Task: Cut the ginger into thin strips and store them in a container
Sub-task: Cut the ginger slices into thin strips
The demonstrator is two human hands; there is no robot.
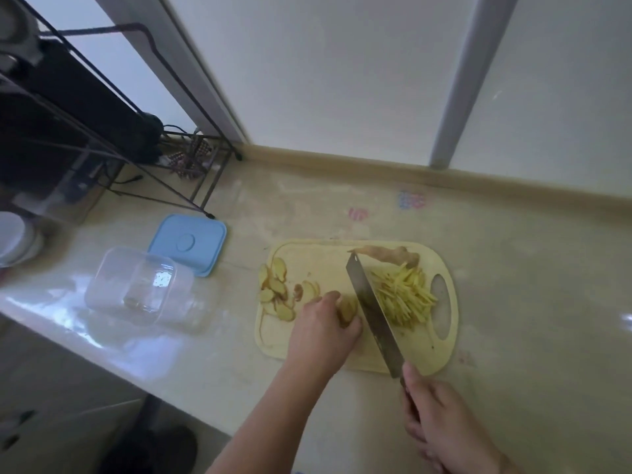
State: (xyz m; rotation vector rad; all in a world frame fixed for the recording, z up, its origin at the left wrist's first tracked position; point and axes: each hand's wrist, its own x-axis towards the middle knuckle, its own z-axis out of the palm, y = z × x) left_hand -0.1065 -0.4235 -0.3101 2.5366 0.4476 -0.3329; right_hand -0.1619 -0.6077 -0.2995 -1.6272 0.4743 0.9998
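A pale yellow cutting board point(345, 354) lies on the counter. My left hand point(325, 328) presses down on a small stack of ginger slices point(347, 307) at the board's middle. My right hand point(441, 419) grips the handle of a cleaver point(371, 311), whose blade stands on edge just right of the stack. A heap of thin ginger strips point(403, 294) lies right of the blade. Loose ginger slices point(277, 290) are spread on the board's left part. An uncut ginger piece point(390, 254) rests at the far edge. An open clear container point(136, 285) stands left of the board.
A blue lid point(189, 242) lies beyond the clear container. A black wire rack point(102, 131) with dark items stands at the back left. A white bowl point(13, 241) sits at the far left. The counter's front edge runs diagonally at lower left; a wall bounds the back.
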